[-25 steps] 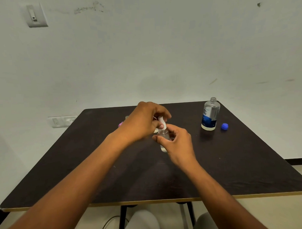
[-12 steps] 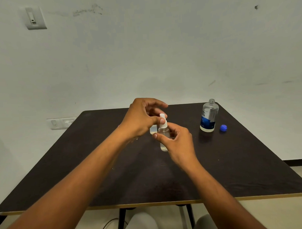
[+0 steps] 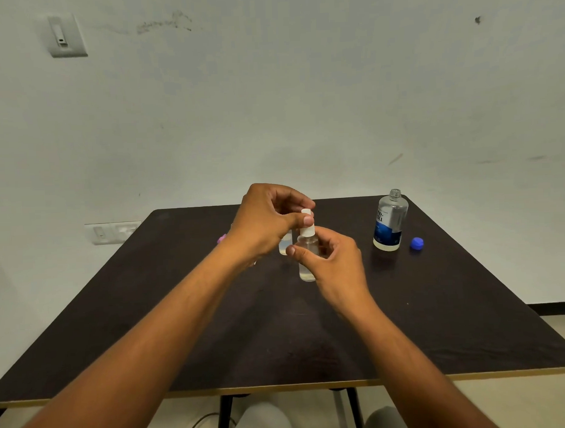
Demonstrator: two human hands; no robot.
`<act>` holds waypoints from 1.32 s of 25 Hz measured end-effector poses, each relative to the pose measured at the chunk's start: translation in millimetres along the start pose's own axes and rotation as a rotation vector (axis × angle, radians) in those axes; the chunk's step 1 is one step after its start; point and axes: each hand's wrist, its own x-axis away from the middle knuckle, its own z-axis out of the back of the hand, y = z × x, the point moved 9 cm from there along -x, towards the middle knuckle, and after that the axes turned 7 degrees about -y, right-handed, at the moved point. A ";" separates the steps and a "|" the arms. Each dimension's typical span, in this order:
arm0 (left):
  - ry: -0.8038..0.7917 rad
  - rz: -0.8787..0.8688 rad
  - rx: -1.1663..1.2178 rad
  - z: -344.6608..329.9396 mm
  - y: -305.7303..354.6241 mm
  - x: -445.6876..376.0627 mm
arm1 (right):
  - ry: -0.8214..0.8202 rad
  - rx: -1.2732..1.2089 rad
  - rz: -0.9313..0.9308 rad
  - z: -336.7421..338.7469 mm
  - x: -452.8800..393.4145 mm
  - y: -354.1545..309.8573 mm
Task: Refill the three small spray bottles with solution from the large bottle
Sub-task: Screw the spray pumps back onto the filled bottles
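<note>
A small clear spray bottle (image 3: 306, 261) stands upright at the middle of the dark table (image 3: 438, 320). My right hand (image 3: 335, 260) grips its body. My left hand (image 3: 268, 219) pinches its white spray head (image 3: 307, 230) between thumb and fingers. A second small clear bottle (image 3: 285, 244) shows partly behind my left hand. A small purple piece (image 3: 222, 238) peeks out left of my left wrist. The large bottle (image 3: 389, 221), clear with a blue label and uncapped, stands at the back right. Its blue cap (image 3: 416, 243) lies just to its right.
A white wall rises right behind the table, with a socket plate (image 3: 112, 232) at table height on the left and a switch (image 3: 65, 35) higher up. The table's front edge (image 3: 281, 388) is near my knees.
My left hand's fingers have shifted round the white spray head while my right hand kept hold of the bottle. The bottle has stayed in place.
</note>
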 end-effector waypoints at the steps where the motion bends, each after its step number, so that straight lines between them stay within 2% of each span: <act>1: -0.059 0.003 0.044 -2.8 -0.2 -1.0 | 0.000 -0.012 0.003 0.5 0.0 -0.2; 4: -0.163 -0.005 0.146 -7.0 1.8 -0.4 | 0.014 -0.035 0.000 3.2 -1.3 -2.0; 8: 0.047 -0.002 -0.005 0.9 3.2 4.1 | 0.015 -0.027 -0.010 3.6 -3.9 -2.1; 10: 0.099 0.007 -0.074 0.9 3.6 5.5 | 0.013 -0.023 -0.014 3.1 -3.8 -3.0; 16: -0.070 0.013 -0.044 -4.8 5.4 1.7 | -0.036 -0.067 -0.011 4.6 -1.8 -4.1; 21: 0.050 -0.010 -0.151 0.7 8.9 4.1 | -0.060 -0.064 -0.024 3.1 -4.0 -5.8; 23: 0.051 -0.005 -0.175 2.5 9.9 3.3 | -0.076 -0.052 -0.029 0.8 -3.2 -5.9; 27: -0.135 -0.009 -0.067 -3.5 13.5 4.9 | -0.192 -0.121 -0.021 -0.6 -1.0 -7.9; 29: -0.172 -0.016 0.009 -3.0 16.0 6.4 | -0.227 -0.162 -0.014 -0.3 -0.5 -10.7; 33: -0.027 -0.037 -0.139 0.6 17.7 6.0 | -0.117 -0.136 -0.006 6.9 -1.7 -13.4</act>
